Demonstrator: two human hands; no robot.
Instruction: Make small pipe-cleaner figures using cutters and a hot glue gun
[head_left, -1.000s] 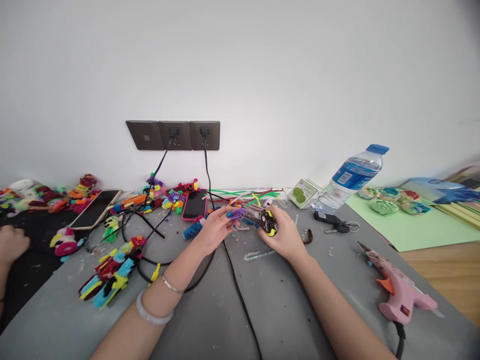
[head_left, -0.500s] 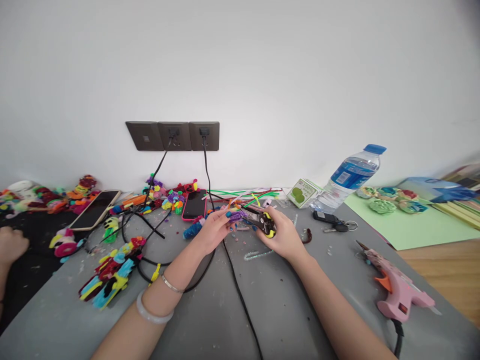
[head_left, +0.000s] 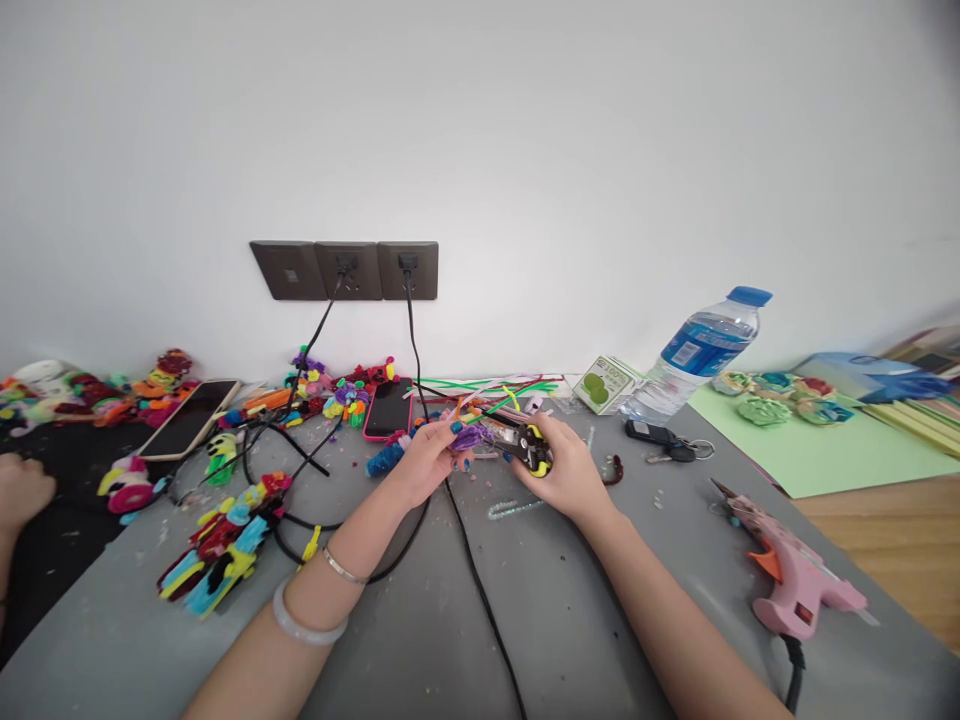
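Observation:
Between the fingertips of my left hand (head_left: 431,462) is a purple pipe-cleaner piece (head_left: 470,437), its full shape partly hidden. My right hand (head_left: 564,468) is wrapped round black-and-yellow pliers (head_left: 534,450). Their jaws point left, close beside the purple piece; whether they touch it is too small to tell. Behind both hands lie loose pipe cleaners (head_left: 487,388) in green, white and red. A blue fuzzy piece (head_left: 385,461) rests just left of my left hand, and a shiny pale strand (head_left: 517,510) is below my right.
A pink glue gun (head_left: 806,590), keys (head_left: 679,452), a tilted water bottle (head_left: 697,355) and a small box (head_left: 606,385) are on the right. Black cords (head_left: 480,580) cross the grey table. Phones (head_left: 388,410) and pipe-cleaner figures (head_left: 225,550) lie left, near another person's hand (head_left: 24,490).
The purple piece has turned slightly in my left fingers, and more of the pliers' metal jaws shows. Both hands stay nearly in place.

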